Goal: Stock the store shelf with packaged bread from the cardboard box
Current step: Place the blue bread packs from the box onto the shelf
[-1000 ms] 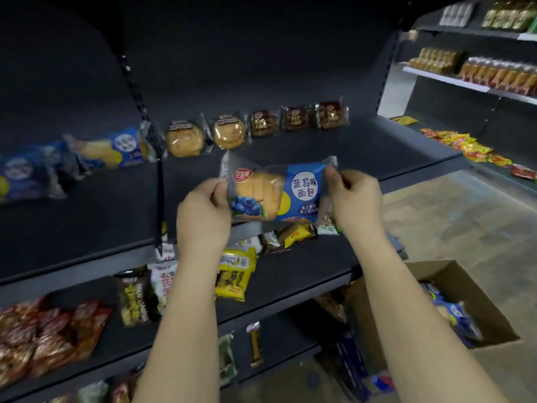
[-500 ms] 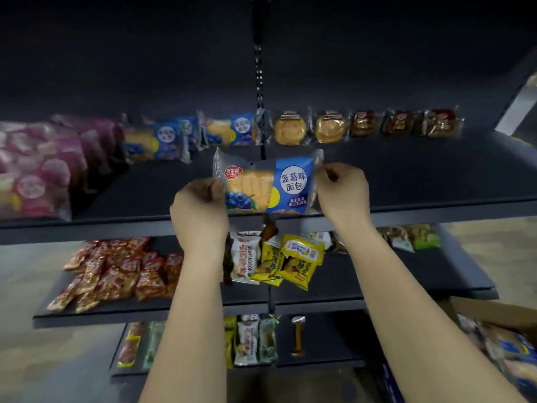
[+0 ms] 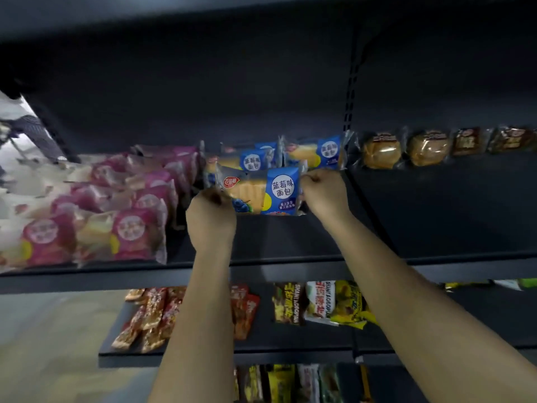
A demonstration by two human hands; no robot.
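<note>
I hold a blue packaged bread (image 3: 261, 193) upright over the dark shelf (image 3: 290, 237). My left hand (image 3: 210, 216) pinches its left edge and my right hand (image 3: 324, 193) pinches its right edge. The pack's lower edge sits on or just above the shelf board, right in front of two more blue bread packs (image 3: 315, 154) that stand at the back. The cardboard box is out of view.
Pink bread packs (image 3: 122, 207) fill the shelf's left part. Round buns (image 3: 380, 151) and brown cakes (image 3: 467, 141) line the back right, behind bare shelf (image 3: 436, 205). Snack bags (image 3: 316, 303) lie on the lower shelves. A slotted upright (image 3: 350, 91) rises behind the packs.
Both hands have carried the blue pack forward and down onto the shelf, close to the blue packs at the back. My view has turned left, and the cardboard box has left the frame.
</note>
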